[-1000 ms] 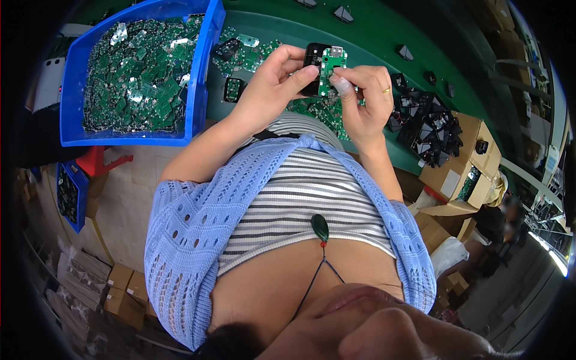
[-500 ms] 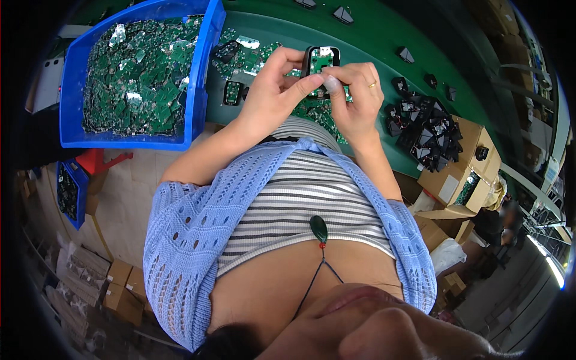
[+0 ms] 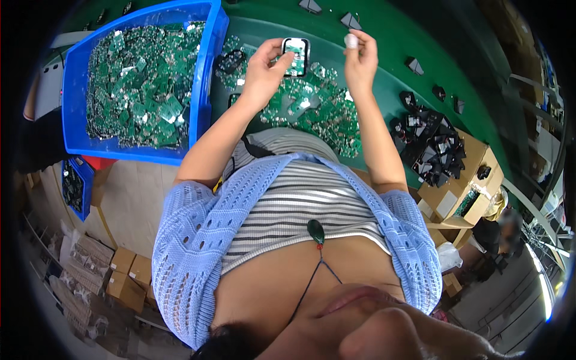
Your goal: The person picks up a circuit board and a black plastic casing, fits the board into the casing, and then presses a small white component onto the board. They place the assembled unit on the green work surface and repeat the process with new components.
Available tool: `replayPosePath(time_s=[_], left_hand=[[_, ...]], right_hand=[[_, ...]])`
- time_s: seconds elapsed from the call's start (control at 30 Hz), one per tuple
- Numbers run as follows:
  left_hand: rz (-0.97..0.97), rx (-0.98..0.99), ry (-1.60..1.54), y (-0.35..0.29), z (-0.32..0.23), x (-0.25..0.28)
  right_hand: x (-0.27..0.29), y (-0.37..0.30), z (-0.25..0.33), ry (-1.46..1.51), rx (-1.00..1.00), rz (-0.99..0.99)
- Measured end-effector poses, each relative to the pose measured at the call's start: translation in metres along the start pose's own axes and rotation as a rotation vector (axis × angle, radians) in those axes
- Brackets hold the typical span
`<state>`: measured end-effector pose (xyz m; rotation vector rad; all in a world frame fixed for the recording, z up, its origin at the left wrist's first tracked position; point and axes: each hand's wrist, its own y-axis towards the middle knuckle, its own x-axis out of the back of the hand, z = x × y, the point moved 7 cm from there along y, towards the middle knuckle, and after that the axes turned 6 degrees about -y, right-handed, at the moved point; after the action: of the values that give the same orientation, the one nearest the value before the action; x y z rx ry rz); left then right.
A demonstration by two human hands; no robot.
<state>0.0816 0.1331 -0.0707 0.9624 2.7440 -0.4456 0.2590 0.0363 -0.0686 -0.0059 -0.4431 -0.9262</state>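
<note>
My left hand (image 3: 262, 75) grips a small black rectangular casing (image 3: 306, 59) by its left side. A green circuit board (image 3: 293, 47) lies inside that casing, and my thumb rests over it. Raised apart to the right, my right hand (image 3: 362, 63) has bent fingers close to the thumb; what they hold, if anything, is too small to make out. A white cover (image 3: 351, 41) sits on the tip of its thumb. Just beyond these fingertips lies a dark wedge-shaped piece (image 3: 350, 21) on the green table (image 3: 384, 66). Loose green circuit boards (image 3: 312, 111) spread below and between my hands.
A large blue bin (image 3: 197, 114) full of circuit boards stands at the left. Black wedge-shaped parts (image 3: 435, 147) are heaped at the right, beside an open cardboard box (image 3: 447, 201). More wedge pieces (image 3: 414, 65) lie scattered along the table's far right.
My hands have parted. The left has carried the casing slightly left and away from me, while the right has let go of it and risen toward a wedge-shaped piece.
</note>
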Motion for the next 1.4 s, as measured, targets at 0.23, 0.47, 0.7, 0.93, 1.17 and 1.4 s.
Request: replayPosePath(time_s=[0.23,0.47,0.7,0.93,1.17,1.4], left_hand=[[-0.282,0.025,0.246,0.117,0.065,0.063],[-0.382,0.007,0.321,0.169,0.086,0.071],[-0.288,0.084,0.246,0.160,0.091,0.059],[-0.275,0.067,0.285,0.153,0.076,0.043],[-0.245,-0.049,0.158,0.153,0.076,0.032],[-0.387,-0.205,0.454,0.168,0.059,0.049]], right_hand=[[-0.097,0.073,-0.061,-0.734,-0.023,0.212],[-0.118,0.090,-0.101,-0.859,0.002,0.352],[-0.098,0.070,-0.066,-0.990,0.101,0.117],[-0.107,0.062,-0.030,-0.471,0.159,-0.027],[-0.137,0.058,-0.059,0.287,-0.339,0.219],[-0.109,0.064,-0.060,-0.176,-0.006,0.000]])
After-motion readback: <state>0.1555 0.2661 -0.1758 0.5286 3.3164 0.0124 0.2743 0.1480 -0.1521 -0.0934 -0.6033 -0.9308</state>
